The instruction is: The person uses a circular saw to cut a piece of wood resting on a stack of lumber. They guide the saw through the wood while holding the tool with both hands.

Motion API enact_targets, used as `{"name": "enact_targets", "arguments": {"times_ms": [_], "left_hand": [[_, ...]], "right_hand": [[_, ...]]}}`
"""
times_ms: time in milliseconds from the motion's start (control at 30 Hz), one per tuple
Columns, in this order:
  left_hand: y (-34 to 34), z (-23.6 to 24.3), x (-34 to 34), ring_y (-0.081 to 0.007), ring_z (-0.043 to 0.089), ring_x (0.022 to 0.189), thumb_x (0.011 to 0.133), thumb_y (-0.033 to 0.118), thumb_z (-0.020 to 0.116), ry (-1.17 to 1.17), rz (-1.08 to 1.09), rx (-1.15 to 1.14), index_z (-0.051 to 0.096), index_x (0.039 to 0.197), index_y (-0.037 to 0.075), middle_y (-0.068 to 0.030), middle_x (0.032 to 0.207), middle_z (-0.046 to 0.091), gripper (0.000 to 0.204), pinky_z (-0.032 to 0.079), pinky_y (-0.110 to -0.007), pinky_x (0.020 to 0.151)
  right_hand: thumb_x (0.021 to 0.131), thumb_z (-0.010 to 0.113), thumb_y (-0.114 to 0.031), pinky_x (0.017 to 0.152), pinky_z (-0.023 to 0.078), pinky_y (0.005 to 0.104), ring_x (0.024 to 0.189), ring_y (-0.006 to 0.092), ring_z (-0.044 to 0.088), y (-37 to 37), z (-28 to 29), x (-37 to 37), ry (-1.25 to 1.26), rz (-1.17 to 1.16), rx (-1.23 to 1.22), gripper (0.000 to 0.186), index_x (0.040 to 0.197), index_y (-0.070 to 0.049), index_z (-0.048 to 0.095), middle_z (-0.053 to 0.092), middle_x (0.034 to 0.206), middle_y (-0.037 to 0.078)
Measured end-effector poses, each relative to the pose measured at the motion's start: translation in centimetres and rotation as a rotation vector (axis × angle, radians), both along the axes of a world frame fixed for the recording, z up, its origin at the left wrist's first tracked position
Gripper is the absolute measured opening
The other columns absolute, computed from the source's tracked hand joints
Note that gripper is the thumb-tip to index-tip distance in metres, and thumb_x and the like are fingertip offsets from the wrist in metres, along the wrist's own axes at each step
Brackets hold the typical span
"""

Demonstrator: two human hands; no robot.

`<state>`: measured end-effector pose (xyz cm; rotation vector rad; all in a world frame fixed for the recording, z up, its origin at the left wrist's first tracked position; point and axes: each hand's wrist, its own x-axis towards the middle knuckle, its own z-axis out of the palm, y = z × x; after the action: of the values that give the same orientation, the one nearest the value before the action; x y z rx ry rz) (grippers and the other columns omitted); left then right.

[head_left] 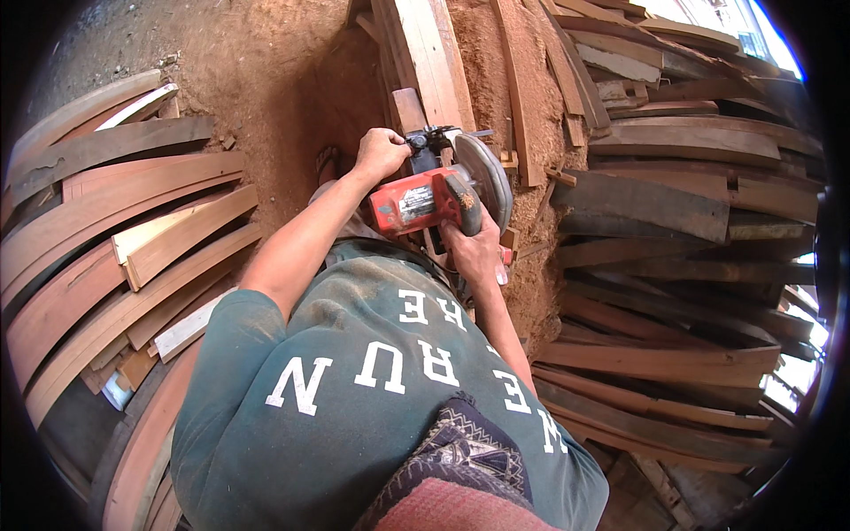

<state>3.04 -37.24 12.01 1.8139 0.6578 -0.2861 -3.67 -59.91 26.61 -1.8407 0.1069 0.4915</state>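
Note:
A red circular saw (pixel 416 202) with a round grey blade guard (pixel 485 181) rests at the near end of a long wooden beam (pixel 434 62). Wrapped around its dark rear handle is my right hand (pixel 476 248). My left hand (pixel 381 152) is closed, its fingertips at the black fitting (pixel 428 142) on the saw's front left; the exact part it pinches is hidden. Just ahead of that fitting a short flat wooden piece (pixel 409 110) lies along the beam. The blade itself is mostly covered by the guard.
Curved boards (pixel 133 203) lie stacked on the left, and a bigger pile of planks (pixel 673 212) fills the right. Sawdust (pixel 478 44) covers the ground beside the beam. A long thin strip (pixel 518 97) lies right of it. Small offcuts (pixel 561 177) lie near the saw.

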Motion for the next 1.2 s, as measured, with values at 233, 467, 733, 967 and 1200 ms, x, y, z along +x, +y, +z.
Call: {"name": "enact_targets", "arguments": {"times_ms": [233,467,733,967,1200], "left_hand": [[-0.1,0.3,0.4,-0.0329,0.080,0.090,0.074,0.023,0.084,0.011,0.011,0.017,0.085,0.094,0.004,-0.0216,0.094,0.081,0.027,0.062,-0.042,0.087],[1.7,-1.3,-0.1,-0.0312,0.080,0.087,0.083,0.020,0.080,-0.070,-0.078,-0.133,0.085,0.098,0.003,-0.0213,0.091,0.081,0.023,0.061,-0.042,0.085],[1.4,1.9,-2.1,-0.0430,0.073,0.102,0.098,0.016,0.071,-0.384,-0.318,0.320,0.079,0.108,-0.001,-0.0239,0.106,0.076,0.022,0.058,-0.051,0.093],[1.8,1.3,-1.9,-0.0422,0.073,0.102,0.098,0.015,0.071,-0.489,-0.404,0.415,0.078,0.105,0.000,-0.0224,0.105,0.075,0.018,0.058,-0.051,0.092],[1.4,1.8,-1.8,-0.0425,0.073,0.101,0.097,0.016,0.072,-0.426,-0.322,0.361,0.079,0.103,0.000,-0.0222,0.105,0.075,0.018,0.058,-0.051,0.092]], "right_hand": [[0.090,0.076,-0.001,0.091,0.054,0.0314,0.096,0.0113,0.065,-0.2,-0.9,-0.1,-0.012,0.000,0.018,0.030,0.119,0.000,0.071,0.074,0.105,0.002],[0.090,0.077,-0.002,0.089,0.055,0.0318,0.095,0.0115,0.066,-0.5,-1.6,0.4,-0.048,0.022,-0.030,0.031,0.120,0.001,0.071,0.075,0.103,0.003],[0.090,0.077,-0.003,0.084,0.055,0.0300,0.090,0.0101,0.066,-0.5,-1.5,0.1,-0.117,-0.029,-0.052,0.031,0.120,0.002,0.071,0.075,0.100,0.004],[0.090,0.077,-0.004,0.083,0.055,0.0310,0.089,0.0110,0.065,-0.1,-1.6,-0.5,-0.095,-0.065,-0.004,0.029,0.119,0.001,0.072,0.075,0.097,0.004],[0.090,0.077,-0.004,0.084,0.055,0.0311,0.089,0.0112,0.065,-0.9,-2.3,0.0,-0.068,-0.040,-0.022,0.029,0.118,0.001,0.072,0.075,0.097,0.004]]}}
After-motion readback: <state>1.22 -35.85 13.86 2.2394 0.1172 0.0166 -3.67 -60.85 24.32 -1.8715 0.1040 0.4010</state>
